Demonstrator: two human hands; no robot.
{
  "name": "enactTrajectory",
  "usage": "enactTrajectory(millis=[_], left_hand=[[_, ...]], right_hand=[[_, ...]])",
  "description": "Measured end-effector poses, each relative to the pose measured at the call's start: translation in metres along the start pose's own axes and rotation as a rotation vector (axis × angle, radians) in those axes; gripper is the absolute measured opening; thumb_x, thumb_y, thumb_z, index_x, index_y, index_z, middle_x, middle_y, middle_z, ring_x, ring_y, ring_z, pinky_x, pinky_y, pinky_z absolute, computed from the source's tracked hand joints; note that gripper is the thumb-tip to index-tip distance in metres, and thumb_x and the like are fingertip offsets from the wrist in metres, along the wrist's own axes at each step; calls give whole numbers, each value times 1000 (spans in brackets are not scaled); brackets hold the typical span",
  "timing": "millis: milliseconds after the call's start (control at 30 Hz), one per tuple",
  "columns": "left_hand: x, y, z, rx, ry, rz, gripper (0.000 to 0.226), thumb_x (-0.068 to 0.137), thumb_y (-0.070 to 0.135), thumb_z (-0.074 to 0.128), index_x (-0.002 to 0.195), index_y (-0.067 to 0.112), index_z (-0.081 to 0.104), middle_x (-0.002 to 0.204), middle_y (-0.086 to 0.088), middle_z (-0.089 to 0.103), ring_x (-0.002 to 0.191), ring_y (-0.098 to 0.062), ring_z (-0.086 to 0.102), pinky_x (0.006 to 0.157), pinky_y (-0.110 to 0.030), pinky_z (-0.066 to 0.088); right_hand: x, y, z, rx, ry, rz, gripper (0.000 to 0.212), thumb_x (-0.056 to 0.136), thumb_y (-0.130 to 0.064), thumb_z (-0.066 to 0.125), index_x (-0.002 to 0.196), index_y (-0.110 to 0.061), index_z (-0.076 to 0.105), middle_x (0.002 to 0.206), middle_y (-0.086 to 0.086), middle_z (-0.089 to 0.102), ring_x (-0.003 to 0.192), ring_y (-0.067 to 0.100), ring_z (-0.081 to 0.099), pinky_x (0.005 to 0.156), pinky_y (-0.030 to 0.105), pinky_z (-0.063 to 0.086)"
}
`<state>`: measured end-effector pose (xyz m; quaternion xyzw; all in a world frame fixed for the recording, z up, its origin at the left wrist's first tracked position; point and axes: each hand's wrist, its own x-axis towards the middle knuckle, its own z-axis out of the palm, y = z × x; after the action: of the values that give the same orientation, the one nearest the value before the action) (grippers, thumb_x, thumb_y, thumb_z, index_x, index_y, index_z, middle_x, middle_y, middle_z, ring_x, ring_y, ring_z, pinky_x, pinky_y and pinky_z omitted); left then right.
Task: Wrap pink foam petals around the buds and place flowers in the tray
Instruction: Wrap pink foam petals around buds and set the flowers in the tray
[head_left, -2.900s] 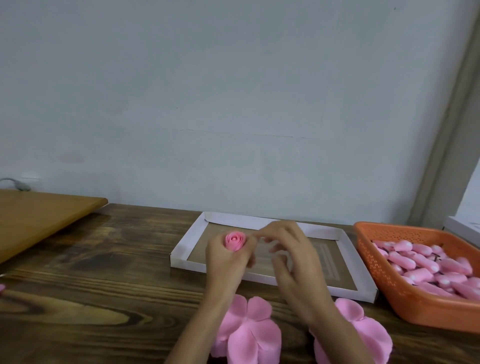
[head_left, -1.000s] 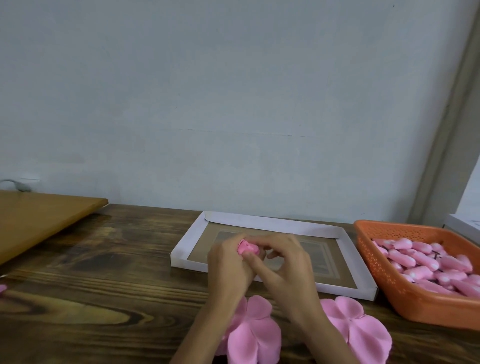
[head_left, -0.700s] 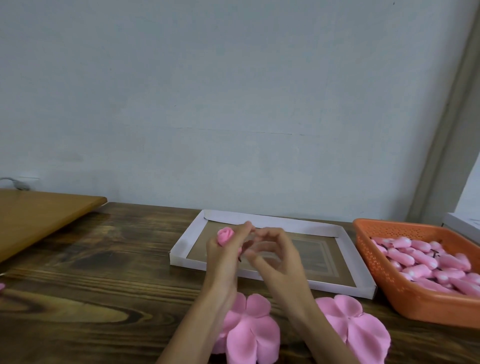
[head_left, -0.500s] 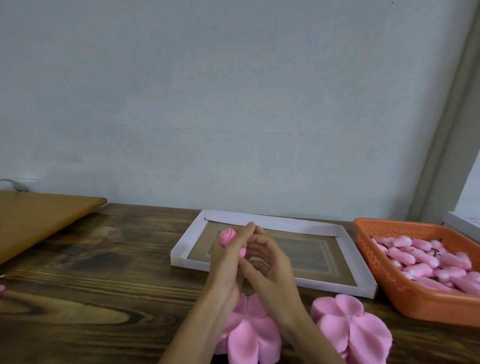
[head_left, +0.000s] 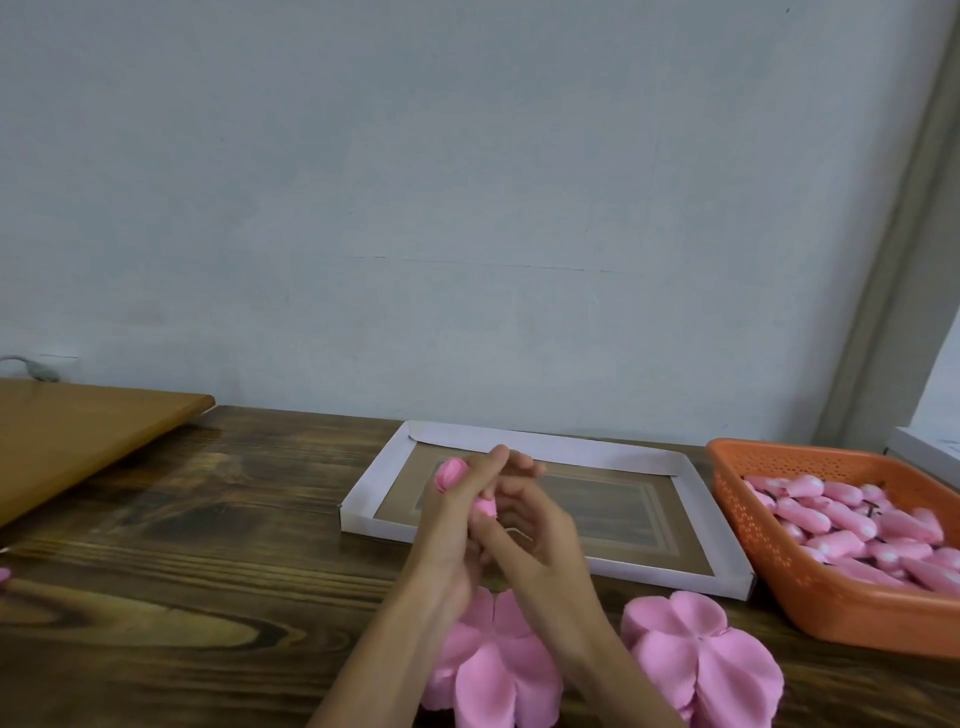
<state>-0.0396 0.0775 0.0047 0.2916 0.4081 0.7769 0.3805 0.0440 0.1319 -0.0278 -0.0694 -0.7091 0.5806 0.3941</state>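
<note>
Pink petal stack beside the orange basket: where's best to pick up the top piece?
On the petal stack, probably pinch one rounded lobe's free edge from above, on the near side; the pieces lie flat, so only the thin outer rims offer purchase.

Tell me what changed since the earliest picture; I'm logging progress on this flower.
The left hand still grips the flower, which now leans a little further left. The right hand has dropped from the flower's top to its lower part, close against the left hand; whether it pinches is unclear. Unmoved: the tray, no flower visible in it, the petal stacks, the orange basket.
</note>
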Motion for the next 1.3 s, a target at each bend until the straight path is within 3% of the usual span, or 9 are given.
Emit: enactTrajectory(millis=[133,267,367,500,633,767,967,1133,1300], left_hand=[[3,0,-6,90,-77,17,39,80,56,75,57,26,64,86,3,77,105,-32,54,45,-21,27],[3,-3,-6,125,-36,-37,46,73,59,78,70,16,63,106,-12,79,62,-20,67,42,-17,32],[3,-3,-7,150,-25,-25,45,78,59,76,73,15,65,109,-16,78,55,-16,66,40,-17,31],[5,-3,-8,94,-69,-18,48,77,53,80,58,18,53,81,-7,71,85,-20,75,45,-23,33],[8,-6,-8,15,-48,-2,46,73,51,83,54,21,53,82,-2,71,97,-23,76,41,-20,38],[7,-8,-10,28,-31,-17,55,62,57,92,59,17,54,83,-8,70,82,-25,72,42,-23,42],[7,-6,-11,82,-81,-67,41,75,58,80,63,22,64,111,-13,78,60,-18,69,41,-19,35],[9,-8,-10,-14,-83,-18,55,62,54,95,59,19,53,79,-6,68,92,-27,76,49,-26,45],[12,-9,-16,-30,-87,-4,46,74,53,88,58,22,57,86,-2,73,105,-24,76,61,-27,46]], right_hand=[[5,-11,-4,157,-54,234,29,95,-42,61,81,-18,68,72,4,59,67,19,52,58,29,40],[4,-9,-4,108,-71,206,20,97,-32,60,96,-13,66,72,5,59,68,19,55,59,29,43],[1,-11,1,130,-56,198,19,100,-32,59,96,-17,69,73,6,58,68,19,55,60,31,42],[3,-18,-1,153,-92,280,31,102,-37,57,81,-17,68,70,6,61,63,19,54,57,31,39],[2,-13,0,109,-84,218,21,97,-34,58,109,-23,71,72,3,59,68,16,57,60,27,46],[6,-14,3,143,-79,358,36,97,-38,58,69,-19,69,64,9,60,52,19,53,48,29,39],[0,-11,3,104,-32,190,25,91,-42,62,100,-21,72,69,6,61,63,19,58,56,28,46],[4,-15,2,107,-35,354,37,101,-41,53,77,-17,71,67,10,61,54,19,54,47,27,40],[0,-13,3,134,-60,180,19,96,-34,59,110,-33,72,73,1,64,67,19,58,58,26,48]])
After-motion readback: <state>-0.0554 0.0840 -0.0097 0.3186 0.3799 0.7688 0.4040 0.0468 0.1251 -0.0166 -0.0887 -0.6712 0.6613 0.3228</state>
